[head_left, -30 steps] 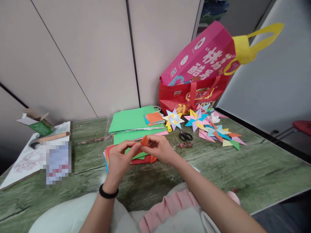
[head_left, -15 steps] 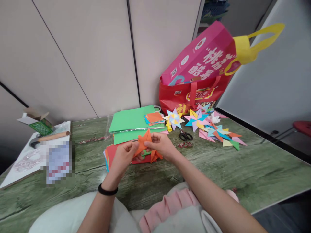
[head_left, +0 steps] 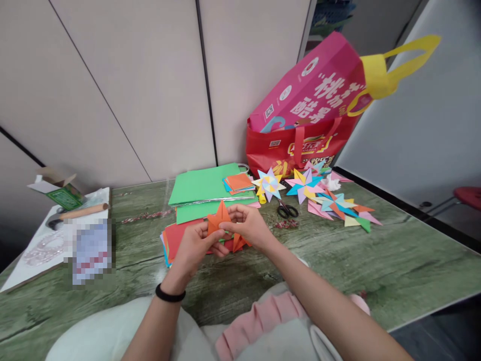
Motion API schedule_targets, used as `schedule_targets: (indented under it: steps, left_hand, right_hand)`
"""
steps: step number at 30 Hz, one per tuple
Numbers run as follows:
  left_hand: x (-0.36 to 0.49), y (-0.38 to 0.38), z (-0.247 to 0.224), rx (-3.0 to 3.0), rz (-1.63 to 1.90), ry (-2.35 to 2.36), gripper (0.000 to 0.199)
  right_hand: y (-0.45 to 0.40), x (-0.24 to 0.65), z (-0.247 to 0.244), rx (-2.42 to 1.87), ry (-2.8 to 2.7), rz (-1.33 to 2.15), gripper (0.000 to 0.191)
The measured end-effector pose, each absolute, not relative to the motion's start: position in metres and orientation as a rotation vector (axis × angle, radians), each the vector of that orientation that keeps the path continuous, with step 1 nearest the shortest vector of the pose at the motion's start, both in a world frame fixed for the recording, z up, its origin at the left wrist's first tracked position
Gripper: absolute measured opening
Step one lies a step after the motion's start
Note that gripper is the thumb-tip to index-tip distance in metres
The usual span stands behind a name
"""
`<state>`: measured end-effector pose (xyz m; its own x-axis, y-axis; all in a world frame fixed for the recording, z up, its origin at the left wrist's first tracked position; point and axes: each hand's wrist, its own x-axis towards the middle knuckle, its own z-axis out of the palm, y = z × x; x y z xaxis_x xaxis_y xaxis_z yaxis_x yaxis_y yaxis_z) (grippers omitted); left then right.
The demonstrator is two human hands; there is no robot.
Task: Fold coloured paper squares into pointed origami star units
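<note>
A folded orange paper piece (head_left: 218, 218), with one point upward, is held between both hands above the table. My left hand (head_left: 197, 244) pinches its lower left part with thumb and fingers. On its right side, my right hand (head_left: 246, 224) grips it between thumb and fingers. Beneath the hands lie red sheets (head_left: 176, 235) and another orange folded piece (head_left: 239, 243), partly covered by the hands. Behind them are large green sheets (head_left: 205, 185) with a small stack of orange-topped squares (head_left: 239, 182) on top.
Black-handled scissors (head_left: 287, 209) lie right of the hands, near colourful paper stars (head_left: 269, 184) and loose folded pieces (head_left: 340, 205). A red bag (head_left: 270, 150) holding a pink bag (head_left: 300, 95) stands behind. A green box (head_left: 62, 193) sits on a white board (head_left: 37, 255) at left.
The orange piece has moved slightly left and turned more upright. My left hand's fingers have shifted and spread beneath it; my right hand still grips its right side.
</note>
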<state>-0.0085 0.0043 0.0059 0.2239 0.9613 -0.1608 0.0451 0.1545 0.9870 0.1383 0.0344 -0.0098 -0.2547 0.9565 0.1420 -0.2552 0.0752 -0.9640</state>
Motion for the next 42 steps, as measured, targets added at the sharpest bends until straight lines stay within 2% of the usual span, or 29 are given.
schedule_targets:
  steps: [9,16,22,28,31,37,42]
  left_hand:
    - [-0.011,0.004,0.006,1.234,0.910,1.107,0.026]
    - [-0.010,0.001,0.009,1.286,0.824,1.125,0.029]
    - [-0.006,-0.002,0.012,1.370,0.752,1.183,0.024]
    - [-0.006,-0.001,0.012,1.403,0.806,1.198,0.026]
    - [-0.007,0.000,0.010,1.389,0.850,1.220,0.026]
    - [-0.003,0.002,0.007,1.283,0.868,1.222,0.032]
    - [-0.001,0.004,0.004,1.228,0.879,1.215,0.031]
  right_hand:
    - [0.037,0.138,-0.009,-0.745,-1.183,1.435,0.033]
    - [0.034,0.145,-0.004,-0.752,-1.539,1.418,0.021]
    - [0.037,0.148,-0.011,-0.684,-1.485,1.615,0.036]
    - [0.037,0.148,-0.009,-0.630,-1.330,1.755,0.040]
    - [0.040,0.152,-0.009,-0.644,-1.323,1.701,0.039]
    - [0.048,0.156,-0.015,-0.808,-1.182,1.520,0.021]
    - [0.055,0.162,-0.016,-0.946,-1.132,1.355,0.022]
